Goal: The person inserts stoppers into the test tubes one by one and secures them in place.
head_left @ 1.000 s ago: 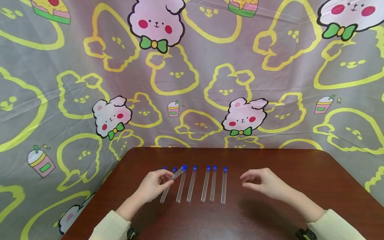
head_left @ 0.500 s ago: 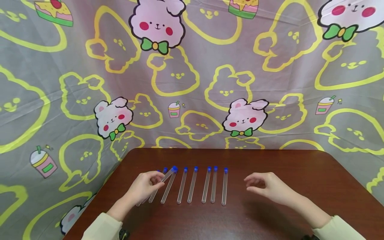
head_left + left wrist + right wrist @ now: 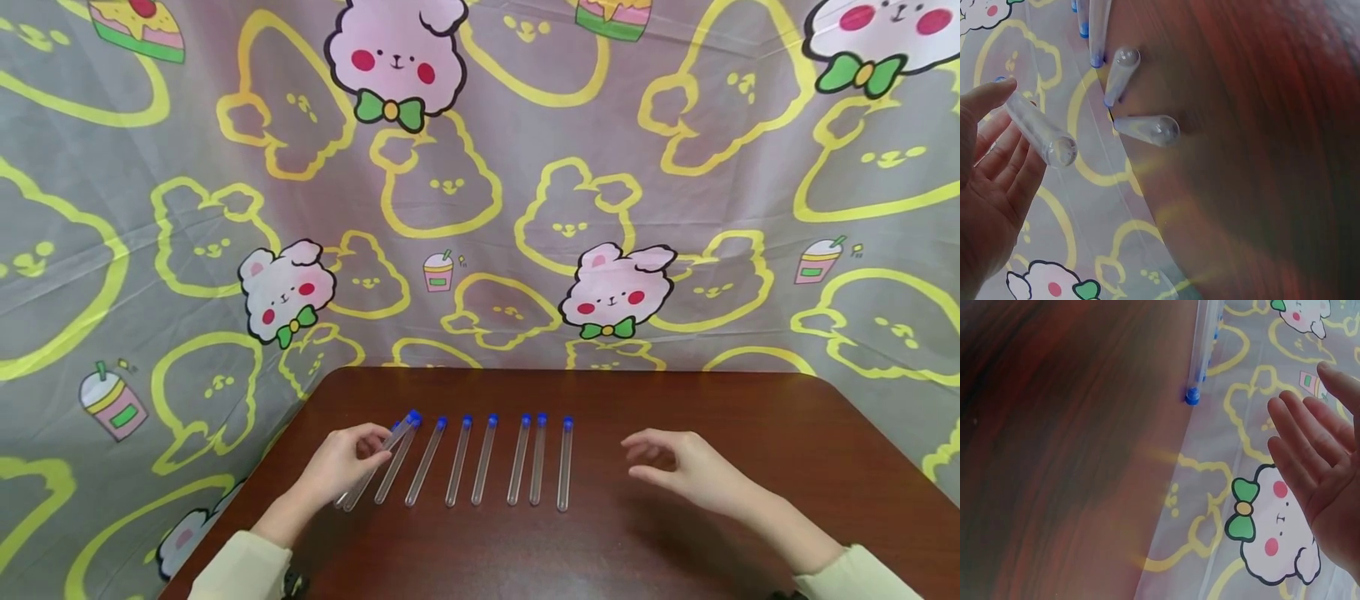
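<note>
Toward the left end of a row of clear test tubes with blue caps, my left hand [image 3: 341, 458] pinches one test tube [image 3: 1041, 128] between thumb and fingers. That tube is raised off the table and tilted, its blue cap [image 3: 413, 417] pointing away to the right. It overlaps the leftmost tubes in the head view and partly hides them. Over the right part of the table hovers my right hand [image 3: 690, 462], fingers loosely bent, with nothing in it. Nearest to it lies the rightmost test tube [image 3: 566, 467].
Several more test tubes, such as this middle test tube [image 3: 459, 462], lie side by side on the dark red-brown table [image 3: 525, 550], caps toward the far edge. A grey cloth [image 3: 495, 200] with cartoon bears hangs behind and beside the table.
My left hand has moved left along the row with the test tube, uncovering tubes it hid before. The right hand has drifted slightly right, still holding nothing.
</note>
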`<state>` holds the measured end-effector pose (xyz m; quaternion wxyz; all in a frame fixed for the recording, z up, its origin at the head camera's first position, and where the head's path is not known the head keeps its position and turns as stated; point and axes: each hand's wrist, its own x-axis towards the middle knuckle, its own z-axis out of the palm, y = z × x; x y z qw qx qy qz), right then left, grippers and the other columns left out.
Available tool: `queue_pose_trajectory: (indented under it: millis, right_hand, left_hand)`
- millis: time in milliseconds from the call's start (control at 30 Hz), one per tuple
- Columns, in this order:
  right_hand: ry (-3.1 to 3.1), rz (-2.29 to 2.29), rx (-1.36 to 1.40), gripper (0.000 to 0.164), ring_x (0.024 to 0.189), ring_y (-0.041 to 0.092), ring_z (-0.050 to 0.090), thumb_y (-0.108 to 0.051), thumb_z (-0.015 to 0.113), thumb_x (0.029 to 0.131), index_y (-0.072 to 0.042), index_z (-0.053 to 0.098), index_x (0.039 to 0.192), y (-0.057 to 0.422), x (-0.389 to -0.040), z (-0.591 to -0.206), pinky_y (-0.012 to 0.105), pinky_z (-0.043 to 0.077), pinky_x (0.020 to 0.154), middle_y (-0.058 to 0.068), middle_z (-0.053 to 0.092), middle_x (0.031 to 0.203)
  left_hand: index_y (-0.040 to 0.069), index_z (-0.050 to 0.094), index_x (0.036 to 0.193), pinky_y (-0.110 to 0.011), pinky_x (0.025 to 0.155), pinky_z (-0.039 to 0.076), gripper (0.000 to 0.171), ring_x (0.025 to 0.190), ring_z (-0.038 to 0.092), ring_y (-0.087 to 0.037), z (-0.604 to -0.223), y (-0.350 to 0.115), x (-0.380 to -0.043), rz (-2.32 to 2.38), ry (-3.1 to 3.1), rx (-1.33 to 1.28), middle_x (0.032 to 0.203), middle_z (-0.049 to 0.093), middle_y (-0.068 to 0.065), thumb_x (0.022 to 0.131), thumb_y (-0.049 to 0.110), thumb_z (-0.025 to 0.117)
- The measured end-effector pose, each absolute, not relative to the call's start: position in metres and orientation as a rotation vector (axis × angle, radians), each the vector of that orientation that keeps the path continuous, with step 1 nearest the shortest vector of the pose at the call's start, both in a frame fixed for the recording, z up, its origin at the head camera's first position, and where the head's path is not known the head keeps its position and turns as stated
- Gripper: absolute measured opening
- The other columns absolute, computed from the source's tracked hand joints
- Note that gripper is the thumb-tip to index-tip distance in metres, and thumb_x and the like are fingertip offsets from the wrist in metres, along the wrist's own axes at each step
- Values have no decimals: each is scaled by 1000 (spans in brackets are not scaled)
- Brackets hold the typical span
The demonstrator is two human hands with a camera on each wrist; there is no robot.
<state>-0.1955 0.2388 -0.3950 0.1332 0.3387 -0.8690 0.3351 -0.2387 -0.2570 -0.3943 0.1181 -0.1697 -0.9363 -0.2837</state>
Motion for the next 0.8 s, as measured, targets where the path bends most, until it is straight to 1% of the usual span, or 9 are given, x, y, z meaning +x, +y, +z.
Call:
queue_pose_trajectory:
  millis: [133, 233, 467, 600, 800]
  right_hand:
    - [-2553, 945, 935, 29, 80, 3, 62, -22, 76, 86, -15, 66, 112, 242, -195, -391, 29, 52, 69, -14, 67, 93]
    - [-2594, 937, 902, 33, 81, 4, 62, -25, 76, 86, -15, 65, 114, 243, -194, -388, 32, 53, 70, -14, 67, 95]
    - [-2665, 898, 821, 39, 84, 11, 65, -30, 77, 85, -15, 63, 118, 243, -191, -381, 34, 53, 71, -14, 66, 96]
    - [-2674, 860, 796, 42, 85, 10, 65, -33, 77, 84, -15, 63, 119, 243, -191, -380, 34, 52, 71, -15, 66, 96]
    - [-2685, 809, 773, 43, 86, 7, 64, -33, 77, 84, -17, 62, 120, 244, -190, -382, 34, 52, 73, -17, 65, 96]
  left_hand:
    - [10, 70, 99, -26, 63, 49, 23, 69, 56, -10, -395, -262, -240, -820, -2744, -470, 76, 63, 9, 79, 7, 81]
    - [9, 70, 99, -28, 64, 50, 23, 69, 56, -10, -395, -267, -241, -811, -2751, -447, 77, 63, 8, 79, 8, 81]
    - [7, 69, 101, -29, 64, 49, 23, 69, 57, -11, -402, -284, -246, -770, -2774, -403, 78, 63, 6, 80, 9, 80]
    - [5, 69, 103, -28, 62, 49, 24, 69, 57, -12, -404, -293, -250, -780, -2786, -381, 78, 62, 4, 81, 8, 79]
    - [3, 67, 104, -28, 61, 49, 26, 67, 56, -12, -408, -300, -256, -785, -2805, -386, 77, 61, 3, 81, 6, 79]
